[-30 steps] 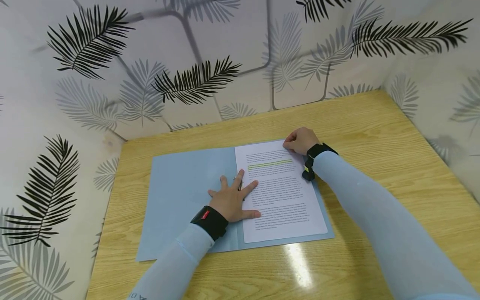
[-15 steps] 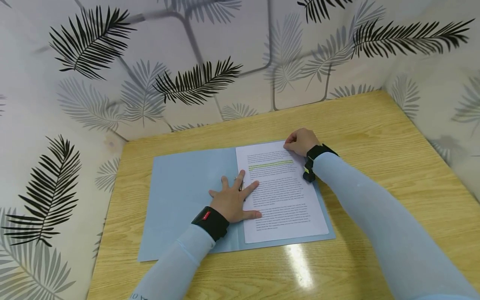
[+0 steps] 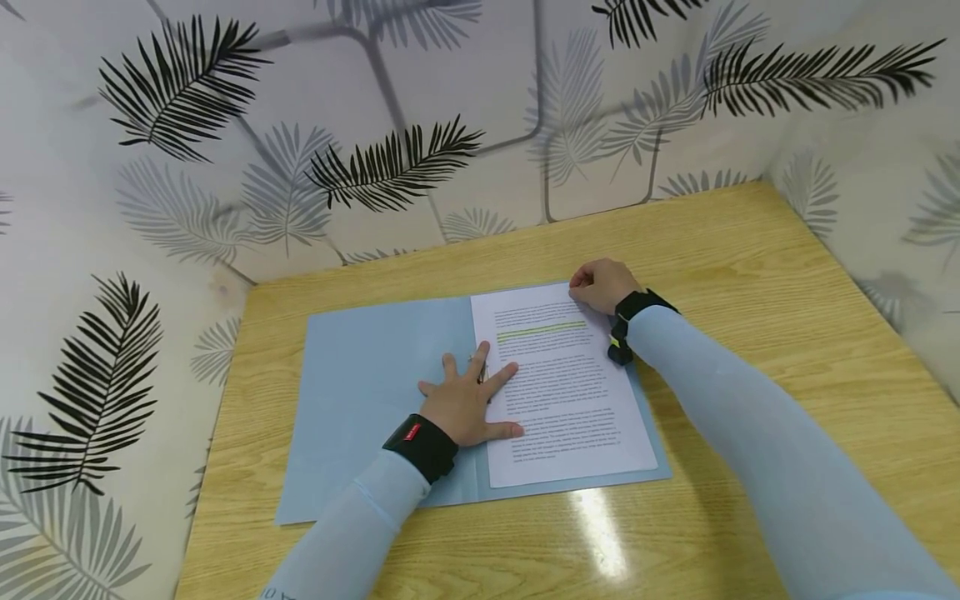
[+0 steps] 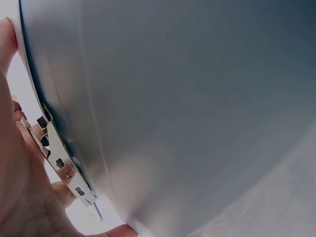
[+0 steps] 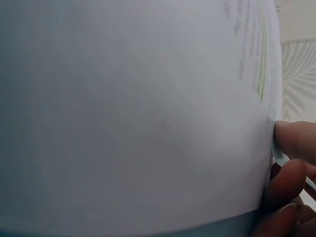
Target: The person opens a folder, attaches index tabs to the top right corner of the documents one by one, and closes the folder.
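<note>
Printed sheet (image 3: pixel 562 400) lies in an open blue folder (image 3: pixel 367 375). Right hand (image 3: pixel 604 286) pinches its top-right corner; left hand (image 3: pixel 462 405), fingers splayed, spans the metal clip (image 4: pixel 57 146).

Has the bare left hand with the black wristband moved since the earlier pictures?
No. In the head view, the bare left hand shows no visible shift in any direction against the light-brown wooden table.

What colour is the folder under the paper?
The folder is light blue; the head view shows it best.
</note>
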Demonstrator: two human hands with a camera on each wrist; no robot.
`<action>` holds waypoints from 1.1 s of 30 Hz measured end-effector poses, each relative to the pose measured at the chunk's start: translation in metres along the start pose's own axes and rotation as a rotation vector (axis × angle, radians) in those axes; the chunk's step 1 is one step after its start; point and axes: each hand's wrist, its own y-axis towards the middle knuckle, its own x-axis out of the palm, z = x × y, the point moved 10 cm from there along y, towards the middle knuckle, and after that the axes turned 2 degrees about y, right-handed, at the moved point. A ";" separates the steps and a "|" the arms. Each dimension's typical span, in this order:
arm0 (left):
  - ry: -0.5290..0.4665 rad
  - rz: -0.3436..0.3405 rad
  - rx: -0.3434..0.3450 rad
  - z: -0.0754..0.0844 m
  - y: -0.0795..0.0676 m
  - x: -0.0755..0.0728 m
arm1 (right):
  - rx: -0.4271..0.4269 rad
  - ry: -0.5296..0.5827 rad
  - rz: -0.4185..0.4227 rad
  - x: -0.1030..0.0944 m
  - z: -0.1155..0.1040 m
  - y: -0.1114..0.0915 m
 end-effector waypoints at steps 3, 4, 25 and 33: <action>0.003 -0.006 -0.001 -0.001 0.000 0.001 | -0.017 -0.028 -0.011 0.001 -0.001 0.002; 0.002 -0.007 -0.002 -0.001 0.000 0.001 | -0.020 -0.041 -0.015 0.002 -0.001 0.002; -0.016 -0.005 0.013 -0.001 -0.002 0.001 | -0.046 -0.065 -0.078 0.000 -0.003 0.001; -0.005 0.000 0.003 -0.001 0.000 0.001 | 0.018 -0.108 -0.021 -0.010 -0.003 -0.006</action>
